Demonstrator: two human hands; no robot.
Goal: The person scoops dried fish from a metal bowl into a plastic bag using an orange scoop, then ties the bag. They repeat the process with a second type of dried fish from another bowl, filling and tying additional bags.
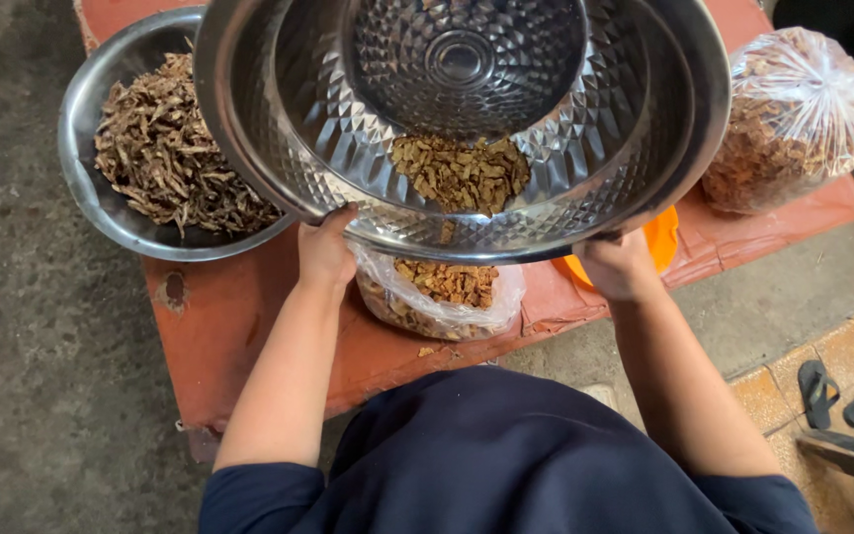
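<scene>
Person seen from above – dark navy top, plain, no print visible. Sleeves short, ending above the elbows – forearms bare. Left hand [325, 252] and right hand [620, 265] bare, no gloves, no rings or watch visible.

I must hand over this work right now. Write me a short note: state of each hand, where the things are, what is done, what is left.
Left hand and right hand each grip the near rim of the faceted steel bowl, tilted toward the open plastic bag on the red table.
Done: the bag already holds brown dried pieces.
Left: a small heap of dried pieces sits at the bowl's low edge, above the bag mouth.
Nearby: a second steel bowl of dried small fish at left, a tied full bag at right.
</scene>
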